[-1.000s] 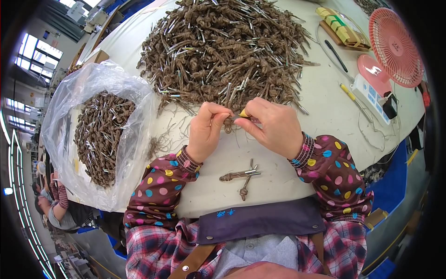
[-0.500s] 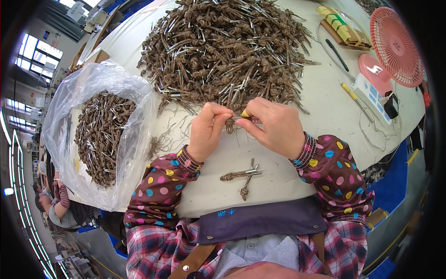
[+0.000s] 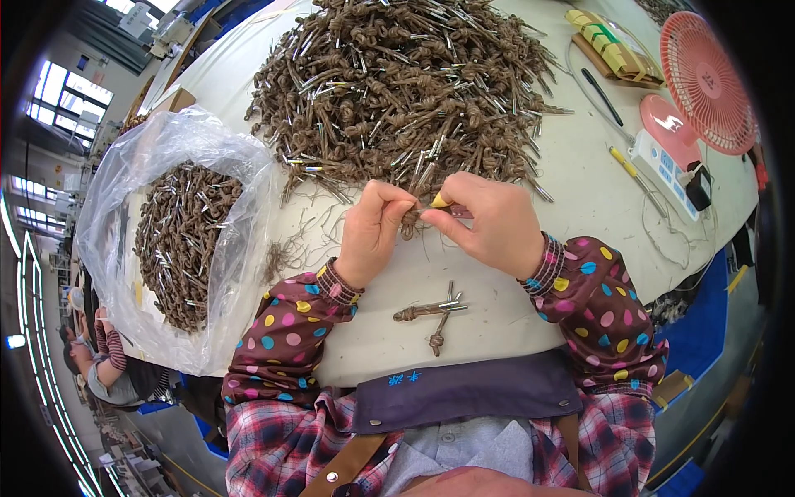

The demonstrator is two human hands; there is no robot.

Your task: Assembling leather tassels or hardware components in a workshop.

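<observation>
My left hand [image 3: 370, 234] is closed, thumb and forefinger pinching a knotted brown cord [image 3: 410, 224] at the near edge of a big pile. My right hand [image 3: 490, 224] is closed round a small tool with a yellow part [image 3: 440, 200], whose kind I cannot make out. Its fingertips meet those of my left hand at the knot, and they hide part of the cord. The large pile of knotted brown cords [image 3: 397, 91] with silvery metal tips rises just beyond both hands. Two or so similar cords [image 3: 432, 311] lie on the table nearer to me.
A clear plastic bag [image 3: 99, 215] holding many knotted cords [image 3: 186, 248] stands at left. Loose thread ends [image 3: 281, 257] lie beside it. To the right are a pink fan [image 3: 704, 83], a white power strip [image 3: 665, 176], a black pen [image 3: 602, 97], a yellow knife-like tool [image 3: 636, 180] and a yellow-wrapped bundle [image 3: 609, 45].
Both hands stay at the knot. My right hand has shifted very slightly, and the metal tip seen between the fingertips before is now mostly hidden.
</observation>
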